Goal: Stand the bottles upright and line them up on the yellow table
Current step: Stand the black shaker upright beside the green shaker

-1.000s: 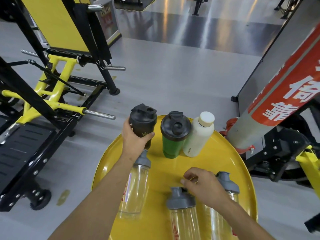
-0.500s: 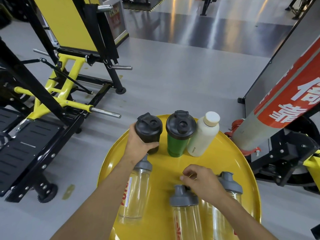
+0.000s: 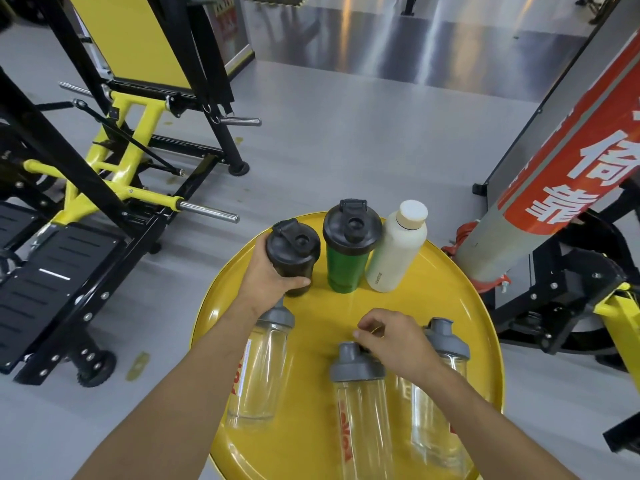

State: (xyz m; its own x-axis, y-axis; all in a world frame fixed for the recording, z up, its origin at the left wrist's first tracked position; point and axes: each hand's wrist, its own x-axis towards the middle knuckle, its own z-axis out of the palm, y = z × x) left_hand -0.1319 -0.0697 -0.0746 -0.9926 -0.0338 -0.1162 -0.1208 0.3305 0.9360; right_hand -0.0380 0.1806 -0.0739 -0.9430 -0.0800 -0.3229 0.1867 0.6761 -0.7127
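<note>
While three bottles already stand in a row along the far edge of the yellow counter (image 3: 460, 292), the black shaker (image 3: 292, 254), green shaker (image 3: 349, 251) and white bottle (image 3: 394, 251), the job looks roughly half done. The left hand (image 3: 270, 275) grips the black shaker, fingers wrapped round it. The right hand (image 3: 391, 337) hovers loosely curled over the middle clear bottle (image 3: 360, 396), holding nothing. Three clear bottles appear to lie flat nearer the person.

Black-and-yellow gym machine (image 3: 104, 188) on grey floor (image 3: 346, 140), red-banded grey pillar (image 3: 540, 202) at right
</note>
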